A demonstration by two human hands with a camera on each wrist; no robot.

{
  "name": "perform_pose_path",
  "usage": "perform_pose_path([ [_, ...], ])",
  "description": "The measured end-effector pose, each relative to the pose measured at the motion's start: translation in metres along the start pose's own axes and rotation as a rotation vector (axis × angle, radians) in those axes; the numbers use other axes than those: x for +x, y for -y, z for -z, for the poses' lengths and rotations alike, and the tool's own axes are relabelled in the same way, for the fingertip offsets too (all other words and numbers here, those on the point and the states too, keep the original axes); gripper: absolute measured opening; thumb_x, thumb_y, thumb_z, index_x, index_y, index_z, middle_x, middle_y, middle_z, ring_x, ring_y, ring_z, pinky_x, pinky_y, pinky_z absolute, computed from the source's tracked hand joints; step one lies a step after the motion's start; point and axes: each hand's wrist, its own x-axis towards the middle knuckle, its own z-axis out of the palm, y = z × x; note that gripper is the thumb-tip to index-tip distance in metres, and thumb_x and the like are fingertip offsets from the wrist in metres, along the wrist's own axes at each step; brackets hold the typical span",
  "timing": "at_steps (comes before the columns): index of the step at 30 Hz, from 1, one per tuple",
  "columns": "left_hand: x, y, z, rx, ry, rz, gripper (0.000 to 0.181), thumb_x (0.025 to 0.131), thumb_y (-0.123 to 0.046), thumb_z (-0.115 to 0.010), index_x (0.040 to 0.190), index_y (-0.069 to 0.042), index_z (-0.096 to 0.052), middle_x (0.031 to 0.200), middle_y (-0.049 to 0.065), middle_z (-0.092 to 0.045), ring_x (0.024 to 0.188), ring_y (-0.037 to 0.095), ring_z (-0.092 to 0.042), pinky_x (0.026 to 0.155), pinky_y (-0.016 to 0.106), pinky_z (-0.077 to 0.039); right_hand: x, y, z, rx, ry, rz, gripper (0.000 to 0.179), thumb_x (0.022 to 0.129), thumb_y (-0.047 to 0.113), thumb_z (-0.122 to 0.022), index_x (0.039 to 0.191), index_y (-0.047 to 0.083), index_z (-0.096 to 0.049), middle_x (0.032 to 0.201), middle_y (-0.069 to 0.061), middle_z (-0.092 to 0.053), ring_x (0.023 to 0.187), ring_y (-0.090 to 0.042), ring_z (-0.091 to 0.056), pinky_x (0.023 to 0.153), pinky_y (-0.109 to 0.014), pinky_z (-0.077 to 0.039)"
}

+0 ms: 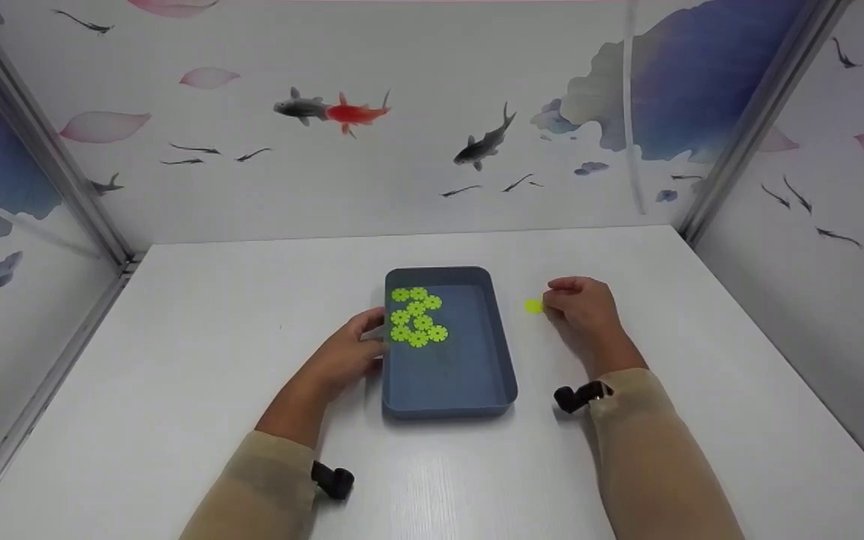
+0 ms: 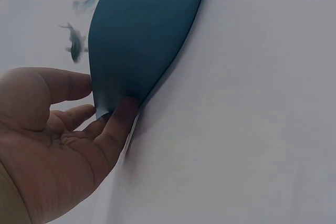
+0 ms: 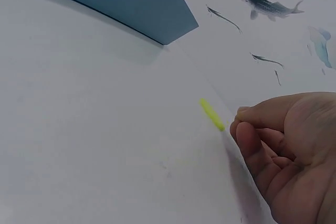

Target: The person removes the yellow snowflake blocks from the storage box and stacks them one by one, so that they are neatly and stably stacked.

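Note:
A blue-grey rectangular tray [image 1: 451, 382] rests on the white table. Several flat yellow-green notched plastic discs [image 1: 417, 340] lie in its far left part, close together and partly overlapping. My left hand [image 1: 346, 349] holds the tray at its left wall; in the left wrist view, thumb and fingers meet the tray wall [image 2: 144, 30] at its edge and outer face. To the right of the tray, my right hand [image 1: 586, 307] pinches one more yellow-green disc [image 1: 534, 306] between thumb and fingertips. The right wrist view shows this disc edge-on, close over the table.
The white table [image 1: 199, 360] runs back to panels printed with fish and petals [image 1: 417, 195]. Metal posts [image 1: 762, 120] stand at the corners. A small black camera is worn on each sleeve cuff.

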Motion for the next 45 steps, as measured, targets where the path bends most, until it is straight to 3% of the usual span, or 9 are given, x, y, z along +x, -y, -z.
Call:
perform_pose_path([
  [4,0.0,0.001,0.001,0.001,0.011,-0.013,0.07,0.102,-0.017,-0.066,0.166,-0.021,-0.039,0.174,0.003,-0.035,0.161,0.032,-0.038,0.124,0.053,-0.046,-0.001,0.006,0.001,-0.063,0.01,0.039,0.04,0.101,0.019,-0.075,0.137,0.005,-0.068,0.126,-0.013,-0.072,0.108,-0.019,-0.071,0.088,-0.02,-0.062],
  [11,0.0,0.001,0.002,-0.006,0.021,-0.014,0.07,0.102,-0.018,-0.066,0.166,-0.021,-0.039,0.174,0.002,-0.035,0.162,0.032,-0.036,0.125,0.053,-0.045,-0.002,0.016,-0.006,0.084,0.052,0.046,0.048,0.1,0.02,-0.077,0.143,0.004,-0.064,0.128,-0.01,-0.073,0.111,-0.017,-0.074,0.092,-0.02,-0.063],
  [18,0.001,0.0,0.001,-0.011,0.014,0.01,0.071,0.101,-0.016,-0.067,0.166,-0.022,-0.04,0.174,0.001,-0.036,0.159,0.028,-0.041,0.123,0.05,-0.048,-0.011,0.028,-0.021,0.148,0.098,0.078,0.041,0.098,0.02,-0.079,0.135,0.007,-0.068,0.118,-0.006,-0.074,0.111,-0.02,-0.075,0.092,-0.022,-0.064],
  [26,0.002,-0.001,0.0,-0.006,0.007,0.01,0.071,0.101,-0.017,-0.067,0.166,-0.022,-0.04,0.174,0.001,-0.036,0.157,0.029,-0.044,0.123,0.051,-0.048,-0.034,0.052,-0.05,0.12,0.152,0.134,0.035,0.098,0.022,-0.079,0.13,0.011,-0.071,0.12,-0.01,-0.071,0.11,-0.025,-0.074,0.094,-0.027,-0.065],
  [32,0.001,0.0,0.001,0.001,0.001,0.0,0.07,0.102,-0.017,-0.065,0.166,-0.022,-0.039,0.174,0.001,-0.037,0.158,0.029,-0.043,0.123,0.051,-0.048,-0.046,0.068,-0.077,0.095,0.22,0.169,0.041,0.098,0.025,-0.08,0.134,0.008,-0.071,0.121,-0.01,-0.071,0.112,-0.031,-0.071,0.094,-0.031,-0.064],
  [40,0.0,0.0,0.002,0.012,0.004,0.001,0.069,0.102,-0.017,-0.064,0.166,-0.022,-0.039,0.174,0.002,-0.037,0.16,0.03,-0.04,0.125,0.053,-0.046,-0.04,0.083,-0.105,0.131,0.305,0.174,0.03,0.097,0.023,-0.08,0.125,0.012,-0.074,0.122,-0.012,-0.072,0.115,-0.034,-0.07,0.093,-0.031,-0.065],
  [45,0.0,0.0,0.002,0.022,0.005,0.011,0.069,0.102,-0.018,-0.064,0.167,-0.023,-0.038,0.175,0.002,-0.036,0.161,0.03,-0.039,0.126,0.054,-0.044,-0.034,0.087,-0.119,0.129,0.354,0.151,0.032,0.099,0.026,-0.078,0.126,0.009,-0.073,0.129,-0.018,-0.07,0.114,-0.034,-0.069,0.105,-0.044,-0.062],
])
